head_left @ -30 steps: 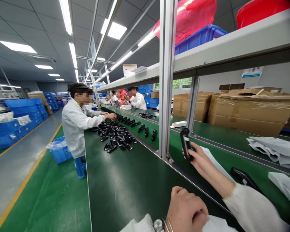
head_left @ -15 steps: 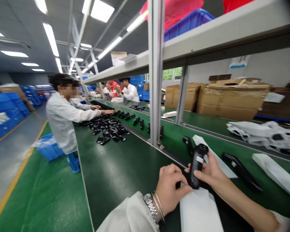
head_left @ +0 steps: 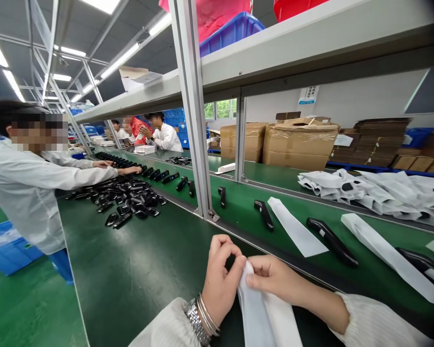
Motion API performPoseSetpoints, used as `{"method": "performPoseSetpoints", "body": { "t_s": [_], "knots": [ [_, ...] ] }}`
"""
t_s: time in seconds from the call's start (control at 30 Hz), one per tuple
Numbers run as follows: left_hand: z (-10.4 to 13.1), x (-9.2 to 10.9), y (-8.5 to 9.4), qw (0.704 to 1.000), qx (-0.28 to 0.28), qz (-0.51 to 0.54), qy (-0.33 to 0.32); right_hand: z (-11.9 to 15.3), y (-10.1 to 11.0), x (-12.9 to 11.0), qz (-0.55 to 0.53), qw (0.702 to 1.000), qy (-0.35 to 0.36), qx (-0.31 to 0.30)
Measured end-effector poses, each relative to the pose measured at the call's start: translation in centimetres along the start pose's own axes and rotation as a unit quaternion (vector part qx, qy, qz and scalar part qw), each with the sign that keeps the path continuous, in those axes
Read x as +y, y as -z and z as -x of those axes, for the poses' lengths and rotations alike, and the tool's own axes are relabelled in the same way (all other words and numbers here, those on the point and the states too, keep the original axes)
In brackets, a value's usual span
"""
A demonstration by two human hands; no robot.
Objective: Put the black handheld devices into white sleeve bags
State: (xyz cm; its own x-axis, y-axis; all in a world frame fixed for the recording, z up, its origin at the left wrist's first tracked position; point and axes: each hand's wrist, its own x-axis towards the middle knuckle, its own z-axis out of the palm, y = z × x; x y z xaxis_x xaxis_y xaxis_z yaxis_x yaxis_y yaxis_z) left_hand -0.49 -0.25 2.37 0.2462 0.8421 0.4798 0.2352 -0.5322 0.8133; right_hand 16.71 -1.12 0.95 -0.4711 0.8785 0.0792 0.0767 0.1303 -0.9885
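A white sleeve [head_left: 258, 308] hangs between my hands near the bottom of the view. My left hand [head_left: 222, 274], with a watch and bangles at the wrist, pinches its top edge. From the right, my right hand [head_left: 275, 279] grips the same top end with thumb and fingers. Whether anything is inside the sleeve cannot be made out. Beyond my hands, a black handheld device [head_left: 264, 214], a flat white sleeve [head_left: 296, 229] and another black device [head_left: 332, 241] lie on the green surface.
A metal post [head_left: 193, 111] rises from the bench, supporting a shelf [head_left: 311, 48]. At left a person in a white coat [head_left: 25, 178] reaches over a pile of black parts [head_left: 126, 195]. Crumpled white sleeves [head_left: 376, 193] and cardboard boxes [head_left: 298, 144] are at right.
The black device formerly in my right hand no longer shows there; that hand now grips the white sleeve's top. The view has turned right, and the hands appear further left.
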Motion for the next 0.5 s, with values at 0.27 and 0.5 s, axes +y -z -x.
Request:
{"method": "performPoseSetpoints", "body": {
  "t_s": [0.27,0.5],
  "knots": [
    [-0.8,-1.9,-0.3,0.998,-0.011,-0.009,0.055,-6.4,10.3,-2.7,0.214,0.928,0.048,0.301],
    [-0.8,-2.5,-0.5,0.994,-0.060,-0.062,0.063,-11.7,16.7,-3.3,0.243,0.909,0.090,0.327]
  ]
}}
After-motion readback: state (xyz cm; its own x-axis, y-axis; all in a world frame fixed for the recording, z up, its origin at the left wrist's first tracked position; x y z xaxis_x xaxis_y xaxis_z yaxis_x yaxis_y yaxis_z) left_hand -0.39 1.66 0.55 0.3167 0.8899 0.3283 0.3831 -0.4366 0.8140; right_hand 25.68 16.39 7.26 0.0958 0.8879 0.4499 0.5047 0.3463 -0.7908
